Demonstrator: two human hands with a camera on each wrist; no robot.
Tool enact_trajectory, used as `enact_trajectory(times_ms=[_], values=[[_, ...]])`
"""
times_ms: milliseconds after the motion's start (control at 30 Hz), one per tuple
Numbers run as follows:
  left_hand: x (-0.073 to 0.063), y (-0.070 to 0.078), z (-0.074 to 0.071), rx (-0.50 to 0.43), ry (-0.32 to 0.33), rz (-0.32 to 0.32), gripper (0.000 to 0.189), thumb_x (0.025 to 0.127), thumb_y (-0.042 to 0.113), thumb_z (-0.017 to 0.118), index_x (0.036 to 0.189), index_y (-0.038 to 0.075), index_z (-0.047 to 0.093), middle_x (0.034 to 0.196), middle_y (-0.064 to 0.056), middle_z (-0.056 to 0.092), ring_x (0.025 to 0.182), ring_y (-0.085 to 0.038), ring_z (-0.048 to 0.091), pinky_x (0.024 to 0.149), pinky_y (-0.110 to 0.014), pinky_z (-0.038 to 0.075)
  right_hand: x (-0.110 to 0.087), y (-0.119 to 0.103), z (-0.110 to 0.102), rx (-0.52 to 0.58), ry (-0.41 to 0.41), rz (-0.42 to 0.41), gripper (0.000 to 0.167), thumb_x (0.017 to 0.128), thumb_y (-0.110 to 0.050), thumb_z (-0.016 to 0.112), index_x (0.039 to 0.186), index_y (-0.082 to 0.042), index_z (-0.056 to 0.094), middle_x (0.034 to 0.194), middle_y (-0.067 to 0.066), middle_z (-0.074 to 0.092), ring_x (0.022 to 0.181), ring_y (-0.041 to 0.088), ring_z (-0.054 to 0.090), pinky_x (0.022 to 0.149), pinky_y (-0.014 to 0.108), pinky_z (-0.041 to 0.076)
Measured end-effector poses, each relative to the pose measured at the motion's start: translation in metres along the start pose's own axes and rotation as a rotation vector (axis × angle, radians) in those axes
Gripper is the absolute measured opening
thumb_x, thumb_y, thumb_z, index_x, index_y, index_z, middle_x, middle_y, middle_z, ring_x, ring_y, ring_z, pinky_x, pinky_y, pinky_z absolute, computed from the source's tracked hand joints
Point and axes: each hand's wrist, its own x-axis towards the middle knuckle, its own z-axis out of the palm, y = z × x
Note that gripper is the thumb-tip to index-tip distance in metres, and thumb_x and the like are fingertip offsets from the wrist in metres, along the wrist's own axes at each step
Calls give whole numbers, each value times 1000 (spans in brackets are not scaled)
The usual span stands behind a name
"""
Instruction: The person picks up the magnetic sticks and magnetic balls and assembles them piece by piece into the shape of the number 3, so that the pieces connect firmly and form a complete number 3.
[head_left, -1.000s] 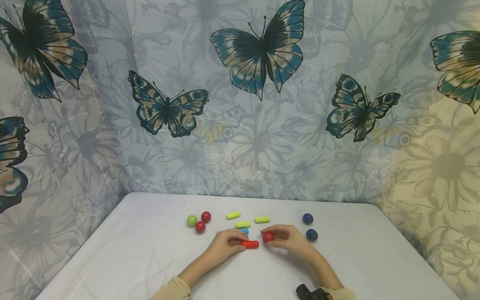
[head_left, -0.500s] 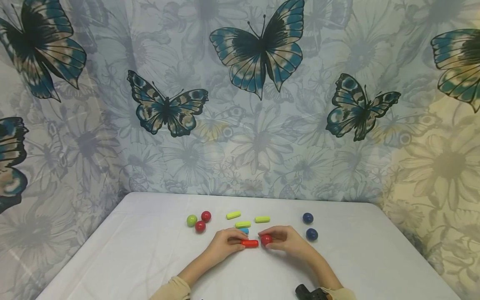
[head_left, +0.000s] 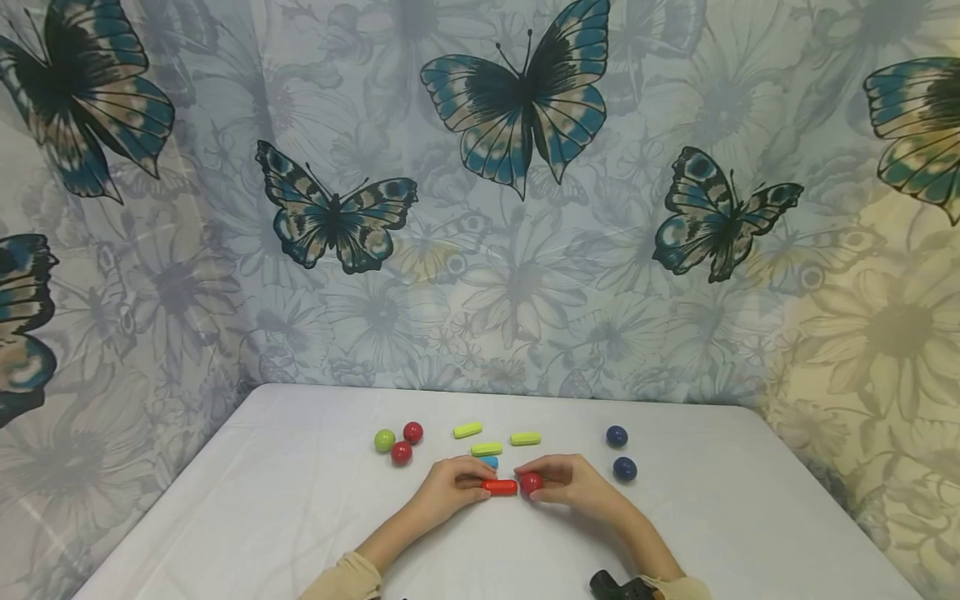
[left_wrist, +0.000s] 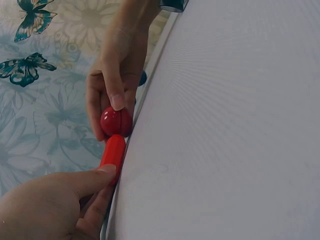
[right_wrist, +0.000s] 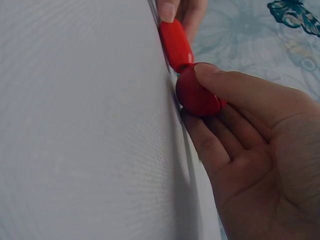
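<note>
From head alone, three red balls

My left hand hides one end of the red stick and part of the blue stick; my right hand covers some of the red ball. From my left wrist, a blue ball only peeks past my right hand. The head view's bottom edge crops my sleeves, the black device and the tabletop.

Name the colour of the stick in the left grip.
Bright red; the stick shows best in the right wrist view.
</note>
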Motion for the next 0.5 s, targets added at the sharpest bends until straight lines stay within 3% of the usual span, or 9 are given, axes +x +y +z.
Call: enact_trajectory(times_ms=[200, 433, 500], values=[[0, 0, 0, -15, -2, 1, 22, 84, 6, 74, 106, 5, 74, 119, -11, 69, 120, -31, 60, 92, -19, 54, 1, 1, 2, 11, -4, 22, 41, 85, -11, 73, 124, -1, 64, 128, 19, 65, 121, 24, 63, 98, 20, 51], [0, 0, 1, -26, -5, 9, 21, 84, 6, 74, 105, 5, 74, 118, -10, 69, 119, -30, 61, 92, -18, 54, 2, 4, 3, 40, -11, 16, 41, 86, -11, 72, 124, 0, 64, 128, 20, 64, 113, 3, 65, 96, 18, 52], [0, 0, 1, -30, -7, 7, 21, 84, 6, 74, 105, 6, 74, 118, -10, 69, 119, -30, 61, 92, -19, 54, 2, 4, 3, 37, -7, 7, 40, 87, -11, 72, 124, 0, 64, 127, 20, 65, 112, 4, 65, 95, 17, 51]])
